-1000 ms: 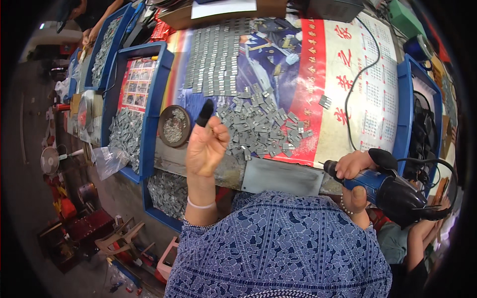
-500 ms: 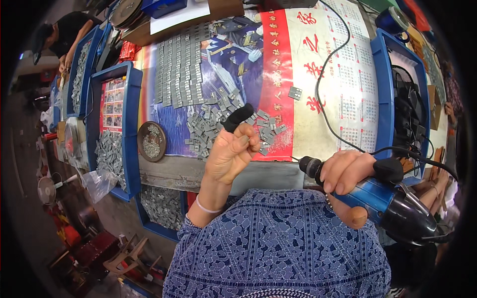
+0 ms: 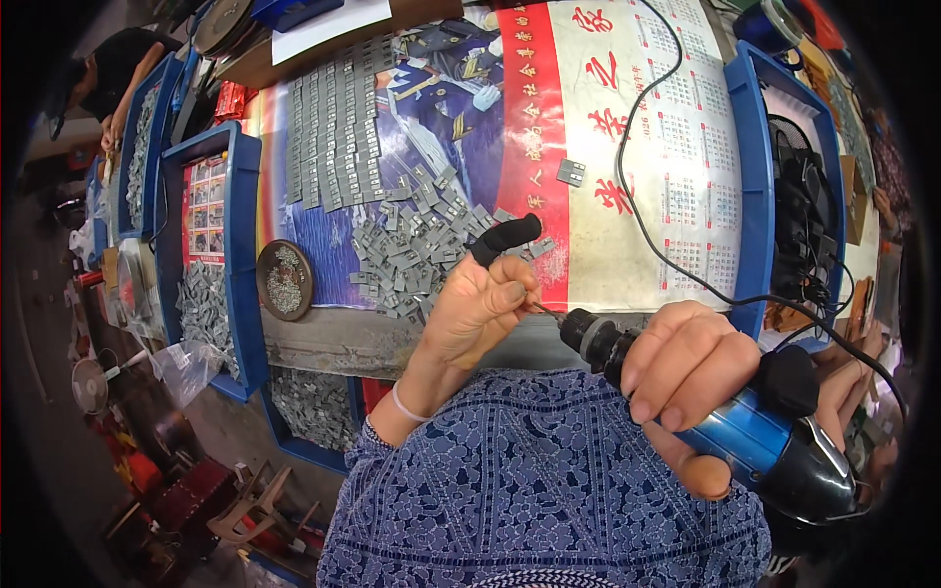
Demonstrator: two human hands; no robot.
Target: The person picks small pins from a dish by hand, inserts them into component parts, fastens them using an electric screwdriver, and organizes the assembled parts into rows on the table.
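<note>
My right hand (image 3: pixel 691 363) is wrapped round a blue and black electric drill (image 3: pixel 755 436), its chuck pointing left over the table's near edge. A thin bit (image 3: pixel 549 312) sticks out of the chuck. Close by its tip, my left hand (image 3: pixel 475 309) pinches thumb and finger together; whatever lies between them is too small to make out. A black finger cot (image 3: pixel 507 238) covers the raised left index finger. Beyond that hand lies a loose pile of small grey rectangular pieces (image 3: pixel 402 255). Similar pieces stand in neat rows (image 3: pixel 333 137) farther back, and a lone grey piece (image 3: pixel 571 172) lies to the right.
A round dish (image 3: pixel 263 257) of tiny metal parts sits left of the pile. Blue bins (image 3: pixel 250 196) with grey pieces stand at left and below the table edge. A black cord (image 3: pixel 627 176) crosses the printed sheet; another blue bin (image 3: pixel 750 196) holds dark items. Other people work nearby.
My left hand has moved right, with its pinching fingers now close by the bit. The drill's chuck has shifted slightly left and down. The view has shifted a little.
</note>
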